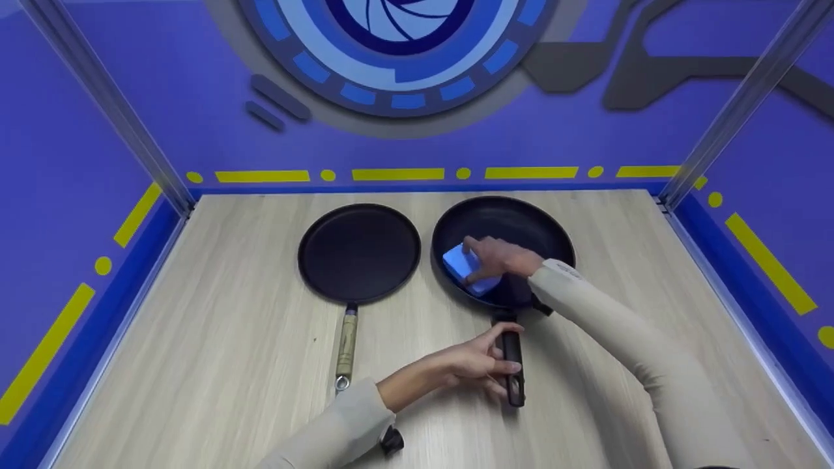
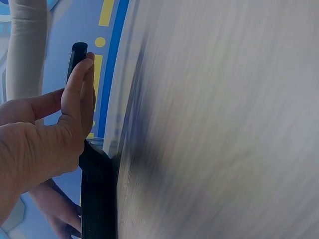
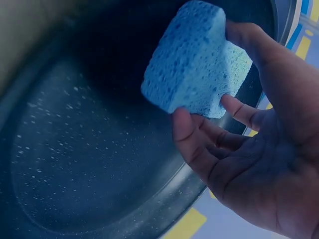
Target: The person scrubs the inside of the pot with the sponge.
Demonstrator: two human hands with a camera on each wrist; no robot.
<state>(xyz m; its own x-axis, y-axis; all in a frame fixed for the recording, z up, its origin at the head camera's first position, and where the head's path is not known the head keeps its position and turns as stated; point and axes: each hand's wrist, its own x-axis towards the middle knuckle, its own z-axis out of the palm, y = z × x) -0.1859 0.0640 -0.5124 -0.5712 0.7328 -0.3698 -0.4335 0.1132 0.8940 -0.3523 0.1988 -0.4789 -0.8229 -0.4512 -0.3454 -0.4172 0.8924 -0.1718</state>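
Observation:
A deep black frying pan (image 1: 515, 225) lies at the right of the table, its black handle (image 1: 513, 352) toward me. My left hand (image 1: 472, 361) holds that handle between thumb and fingers; the left wrist view shows the hand (image 2: 45, 139) beside it, with the pan's dark side (image 2: 98, 204) below. Over the pan's left inner part, my right hand (image 1: 500, 256) pinches a blue sponge (image 1: 460, 260). Close up in the right wrist view, the porous sponge (image 3: 184, 59) sits between thumb and fingertips. Small pale specks dot the pan's dark inside (image 3: 75, 154).
A flat black pan (image 1: 359, 254) with a wooden-looking handle (image 1: 347, 342) lies to the left on the pale wood table (image 1: 215, 326). A small black object (image 1: 392, 441) shows by my left sleeve. Blue-purple panels (image 1: 417, 153) with yellow marks enclose the back and sides.

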